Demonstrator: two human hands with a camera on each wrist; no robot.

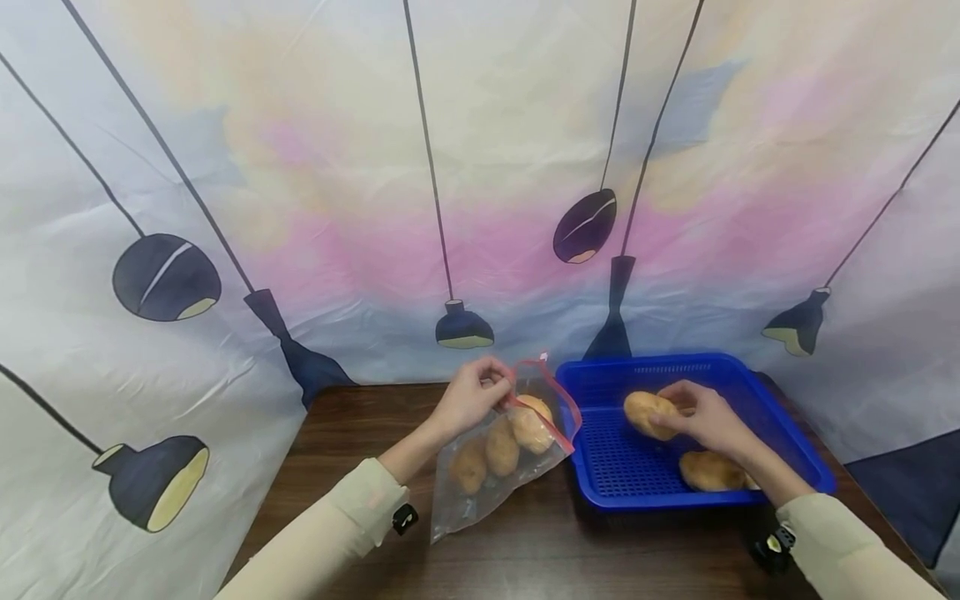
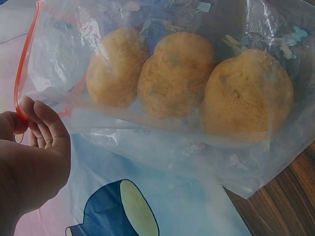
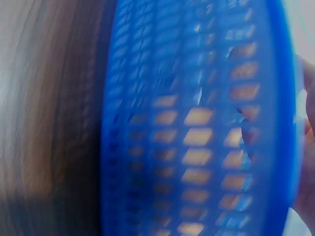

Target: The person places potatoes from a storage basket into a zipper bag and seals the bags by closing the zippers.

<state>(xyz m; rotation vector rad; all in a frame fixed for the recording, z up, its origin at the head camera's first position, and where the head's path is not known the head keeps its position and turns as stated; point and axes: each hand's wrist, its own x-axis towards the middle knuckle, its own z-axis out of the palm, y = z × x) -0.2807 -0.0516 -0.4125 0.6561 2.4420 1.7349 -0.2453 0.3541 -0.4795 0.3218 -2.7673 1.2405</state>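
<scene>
My left hand (image 1: 474,392) pinches the red zip edge of a clear plastic zip bag (image 1: 472,504), whose mouth gapes toward the basket. Three potatoes lie inside the bag; in the left wrist view they sit in a row behind the film, with one potato (image 2: 248,96) nearest the bag's bottom. Over the blue basket (image 1: 615,502), my right hand (image 1: 708,421) grips a potato (image 1: 647,415) between thumb and fingers. Another potato (image 1: 708,471) rests on the basket floor below that hand, partly covered by the forearm. The basket's slotted side fills the blurred right wrist view.
Bag and basket share a dark wooden table (image 1: 495,562), the basket standing to the right of the bag. Behind the table hangs a cloth backdrop (image 1: 510,167) printed with lamps. The basket's raised rim runs between the bag and the loose potatoes.
</scene>
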